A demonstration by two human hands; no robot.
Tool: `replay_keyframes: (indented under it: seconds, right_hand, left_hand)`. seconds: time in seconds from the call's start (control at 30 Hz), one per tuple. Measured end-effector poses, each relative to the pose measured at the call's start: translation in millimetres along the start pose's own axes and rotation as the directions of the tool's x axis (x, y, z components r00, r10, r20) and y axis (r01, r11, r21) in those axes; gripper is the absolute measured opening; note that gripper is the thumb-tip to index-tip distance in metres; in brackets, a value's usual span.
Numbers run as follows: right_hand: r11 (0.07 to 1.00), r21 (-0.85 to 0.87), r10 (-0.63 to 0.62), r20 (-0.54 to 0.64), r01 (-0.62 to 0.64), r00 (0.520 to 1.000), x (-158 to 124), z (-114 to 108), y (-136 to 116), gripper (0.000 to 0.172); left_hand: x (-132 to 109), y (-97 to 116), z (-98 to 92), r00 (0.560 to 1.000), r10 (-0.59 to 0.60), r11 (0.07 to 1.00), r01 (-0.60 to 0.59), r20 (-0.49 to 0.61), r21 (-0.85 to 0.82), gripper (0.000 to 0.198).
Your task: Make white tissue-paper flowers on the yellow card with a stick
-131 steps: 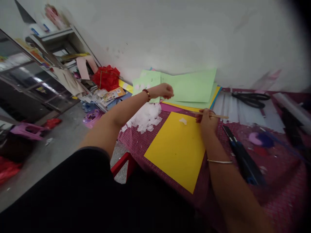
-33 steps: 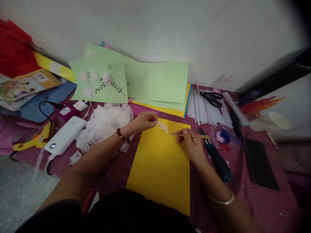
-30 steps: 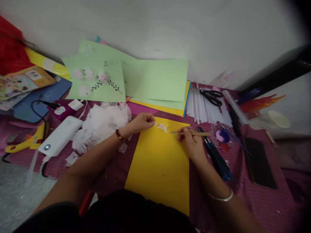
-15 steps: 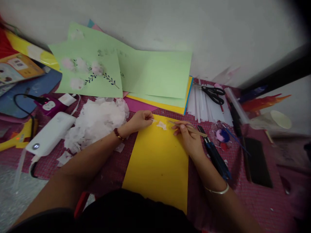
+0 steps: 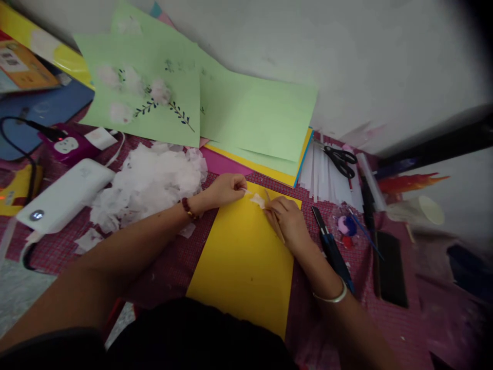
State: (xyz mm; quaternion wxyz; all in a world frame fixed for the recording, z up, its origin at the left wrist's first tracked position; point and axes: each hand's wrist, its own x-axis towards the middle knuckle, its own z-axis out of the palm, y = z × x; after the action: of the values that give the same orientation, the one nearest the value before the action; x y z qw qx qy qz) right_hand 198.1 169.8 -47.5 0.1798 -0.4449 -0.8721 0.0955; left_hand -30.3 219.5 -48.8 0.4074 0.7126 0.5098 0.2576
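A table (image 5: 169, 267) under a magenta checked cloth is seen from above; its right end is blurred and darkened, and its near edge is hidden by the person's dark clothing. Green sheets (image 5: 262, 118) are leaned against the wall at the back, overlapping each other and covering most of a stack of coloured paper. Their top left corner is cut off by the frame. A yellow sheet (image 5: 239, 267) is laid flat in the middle, with its near end covered by the clothing. A tissue pile (image 5: 150, 180) is heaped just left of it, and a power bank (image 5: 61, 195) is set further left, its cable partly out of view. On the right, scissors (image 5: 339, 159) lie on white strips, and a cutter (image 5: 333, 252) is partly hidden by the right forearm.

The left hand (image 5: 225, 189) is rested at the yellow sheet's far left corner, its fingers pinched narrowly on the left corner of a scrap (image 5: 257, 200). The contact is small and soft in focus. The right hand (image 5: 289, 225) is closed on a stick (image 5: 267, 198), which is mostly covered by the fingers. Only its far end is shown, just beside the scrap. The scrap is placed on the yellow sheet's far edge, between the two hands.
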Motion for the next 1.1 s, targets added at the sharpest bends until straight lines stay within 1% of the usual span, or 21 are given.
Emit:
replay_keyframes:
  seconds: [0.13,0.23,0.37,0.53,0.7,0.77,0.83,0.9,0.97,1.03,1.1]
  right_hand:
    - [1.000,0.017,-0.014,-0.014,0.014,1.000,3.7,2.1,0.6,0.018]
    - [1.000,-0.019,-0.015,-0.024,0.015,1.000,7.7,3.0,1.4,0.019]
    - [0.996,-0.085,-0.011,-0.009,0.010,1.000,16.9,1.6,0.9,0.021]
    - [0.997,-0.075,-0.006,0.033,0.008,0.999,26.1,1.8,1.7,0.023]
    - [0.998,-0.054,-0.011,0.035,0.013,0.999,26.2,3.8,6.6,0.022]
    - [1.000,-0.001,-0.014,0.010,0.014,1.000,24.9,2.0,10.9,0.019]
    - [0.994,0.112,0.012,-0.062,-0.005,0.998,22.6,-1.9,16.0,0.018]
    - [0.975,0.222,0.055,-0.152,-0.020,0.987,18.4,-7.8,20.1,0.018]
    - [0.946,0.319,0.131,-0.226,-0.054,0.965,11.5,-14.4,21.2,0.018]
    - [0.871,0.472,0.276,-0.243,-0.136,0.930,1.8,-20.1,19.1,0.016]
    - [0.710,0.673,0.439,-0.192,-0.208,0.877,-9.6,-22.8,15.0,0.016]
  left_hand:
    - [0.0,-1.5,1.0,1.000,-0.004,1.000,0.004,-0.002,-0.022,0.006]
    - [0.3,-2.4,1.3,1.000,-0.005,0.999,0.005,0.002,-0.040,0.008]
    - [0.9,-2.7,1.4,1.000,-0.005,0.998,0.006,0.018,-0.058,0.011]
    - [1.6,-1.9,0.6,1.000,0.014,0.999,-0.015,-0.008,-0.037,0.009]
    - [3.0,-3.0,-0.7,0.999,-0.017,0.996,0.021,0.048,-0.082,0.009]
    - [4.1,-4.4,-0.4,0.998,-0.043,0.992,0.049,0.055,-0.116,0.008]
    - [5.2,-5.0,0.0,0.996,-0.080,0.981,0.087,0.048,-0.173,0.013]
    - [5.8,-3.7,-0.7,0.990,-0.132,0.959,0.141,0.053,-0.245,0.024]
    - [5.2,0.2,-3.6,0.978,-0.196,0.933,0.210,0.076,-0.293,0.024]
    - [3.1,6.5,-8.7,0.961,-0.254,0.912,0.275,0.108,-0.303,0.014]
    - [0.4,14.6,-14.9,0.952,-0.281,0.905,0.305,0.119,-0.297,0.007]
